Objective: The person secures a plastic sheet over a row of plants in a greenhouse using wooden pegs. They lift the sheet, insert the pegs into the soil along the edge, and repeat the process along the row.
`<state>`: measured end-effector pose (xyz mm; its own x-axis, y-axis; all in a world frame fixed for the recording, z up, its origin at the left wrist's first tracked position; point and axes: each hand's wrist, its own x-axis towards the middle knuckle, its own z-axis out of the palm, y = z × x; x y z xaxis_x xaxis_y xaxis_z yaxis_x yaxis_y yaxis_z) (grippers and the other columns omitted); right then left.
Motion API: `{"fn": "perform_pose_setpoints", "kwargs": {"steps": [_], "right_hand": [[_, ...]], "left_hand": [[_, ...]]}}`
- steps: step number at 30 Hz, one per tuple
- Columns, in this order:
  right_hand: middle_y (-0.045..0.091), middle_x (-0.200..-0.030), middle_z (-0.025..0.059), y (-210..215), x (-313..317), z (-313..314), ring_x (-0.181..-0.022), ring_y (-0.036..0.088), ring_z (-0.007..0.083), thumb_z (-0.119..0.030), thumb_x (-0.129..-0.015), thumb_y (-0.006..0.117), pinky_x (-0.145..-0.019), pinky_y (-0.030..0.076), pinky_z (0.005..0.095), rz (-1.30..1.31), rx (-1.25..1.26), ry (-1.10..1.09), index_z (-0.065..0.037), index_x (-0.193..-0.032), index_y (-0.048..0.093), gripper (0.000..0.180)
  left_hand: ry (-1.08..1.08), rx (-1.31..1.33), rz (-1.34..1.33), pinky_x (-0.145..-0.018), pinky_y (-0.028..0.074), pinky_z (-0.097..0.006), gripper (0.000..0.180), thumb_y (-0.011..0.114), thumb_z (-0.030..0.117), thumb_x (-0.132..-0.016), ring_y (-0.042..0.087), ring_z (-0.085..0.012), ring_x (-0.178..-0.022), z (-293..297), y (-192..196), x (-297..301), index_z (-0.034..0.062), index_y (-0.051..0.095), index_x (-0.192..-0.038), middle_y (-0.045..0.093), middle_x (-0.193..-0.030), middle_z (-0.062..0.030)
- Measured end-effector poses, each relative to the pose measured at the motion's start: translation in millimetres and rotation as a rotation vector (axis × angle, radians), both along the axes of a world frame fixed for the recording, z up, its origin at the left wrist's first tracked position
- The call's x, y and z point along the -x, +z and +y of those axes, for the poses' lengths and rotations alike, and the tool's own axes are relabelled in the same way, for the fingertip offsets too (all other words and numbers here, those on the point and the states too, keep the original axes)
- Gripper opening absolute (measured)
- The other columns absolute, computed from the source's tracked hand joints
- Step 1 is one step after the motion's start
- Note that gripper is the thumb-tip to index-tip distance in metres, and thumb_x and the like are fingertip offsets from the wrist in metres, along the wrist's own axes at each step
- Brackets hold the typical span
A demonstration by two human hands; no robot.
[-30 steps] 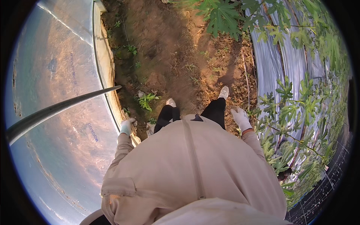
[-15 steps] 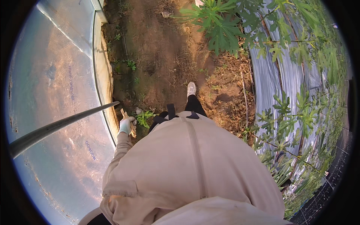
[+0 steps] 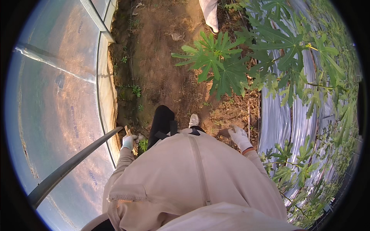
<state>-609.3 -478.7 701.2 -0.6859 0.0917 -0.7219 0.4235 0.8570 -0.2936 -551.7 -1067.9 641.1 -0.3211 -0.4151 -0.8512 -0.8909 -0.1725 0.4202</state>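
My left hand (image 3: pixel 128 141), in a pale glove, is closed around a small bundle of thin light-brown sticks (image 3: pixel 135 148). It hangs low at my left side, near the lower end of a dark slanting pole (image 3: pixel 77 163). My right hand (image 3: pixel 239 138), in a whitish glove, hangs at my right side above the soil. Its fingers point forward and lie partly apart, with nothing seen in them.
A dirt path (image 3: pixel 162 69) runs ahead. Clear plastic sheeting (image 3: pixel 58 115) walls the left. On the right, leafy plants (image 3: pixel 219 57) lean over the path beside silvery ground sheeting (image 3: pixel 275 119). A pale, cloth-like shape (image 3: pixel 210 13) is at the top.
I have moved forward along the path, so plants and wall have shifted down. My right hand has come into view, and my left knee shows. The sticks stay in my left hand.
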Motion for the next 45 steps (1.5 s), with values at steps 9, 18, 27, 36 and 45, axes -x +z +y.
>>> {"fn": "perform_pose_setpoints", "kwargs": {"steps": [9, 18, 27, 36, 45], "right_hand": [[0.066, -0.12, 0.0151, 7, 206, -164, -0.111, 0.063, 0.0288, -0.031, -0.094, 0.055, -0.096, 0.048, 0.0379, -0.066, 0.51, 0.343, -0.007, -0.133, 0.056, 0.045], [0.061, -0.128, 0.0171, 15, 396, -285, -0.12, 0.056, 0.0334, -0.035, -0.096, 0.05, -0.102, 0.042, 0.0423, -0.026, 0.477, 0.223, -0.008, -0.133, 0.055, 0.047], [0.064, -0.122, 0.0166, 83, 465, -281, -0.115, 0.06, 0.0316, -0.03, -0.095, 0.053, -0.098, 0.046, 0.0388, 0.135, 0.408, -0.163, -0.006, -0.13, 0.057, 0.043], [0.064, -0.124, 0.0181, 107, 543, -183, -0.115, 0.061, 0.0295, -0.024, -0.096, 0.054, -0.098, 0.047, 0.0366, 0.365, 0.434, -0.537, -0.002, -0.13, 0.057, 0.041], [0.065, -0.123, 0.0165, 114, 746, -1, -0.112, 0.063, 0.0224, -0.023, -0.098, 0.055, -0.095, 0.048, 0.0316, 0.447, 0.7, -0.601, -0.002, -0.131, 0.056, 0.039]], "left_hand": [[0.129, -0.008, -0.098, -0.047, 0.051, -0.039, 0.007, 0.063, 0.0, -0.082, 0.061, -0.0233, -0.054, -30, -22, 68, 0.0027, 0.057, -0.085, 0.062, -0.068, -0.0114], [-0.118, -0.165, -0.015, -0.046, 0.049, -0.039, 0.007, 0.063, 0.002, -0.082, 0.061, -0.0238, -0.053, -96, -57, 384, 0.0013, 0.059, -0.088, 0.064, -0.069, -0.0131], [-0.449, -0.202, 0.276, -0.044, 0.044, -0.03, 0.018, 0.059, 0.0, -0.082, 0.057, -0.0156, -0.053, -56, 40, 704, 0.0028, 0.055, -0.099, 0.059, -0.069, -0.0085], [-0.469, -0.725, 0.413, -0.052, 0.051, -0.031, 0.024, 0.06, 0.007, -0.09, 0.06, -0.0159, -0.066, 139, 107, 851, 0.0007, 0.056, -0.112, 0.065, -0.088, -0.011], [-0.538, -0.818, 0.582, -0.05, 0.053, -0.029, 0.026, 0.061, 0.006, -0.089, 0.062, -0.0143, -0.066, 361, 204, 1013, 0.0003, 0.058, -0.114, 0.065, -0.084, -0.0094]]}}
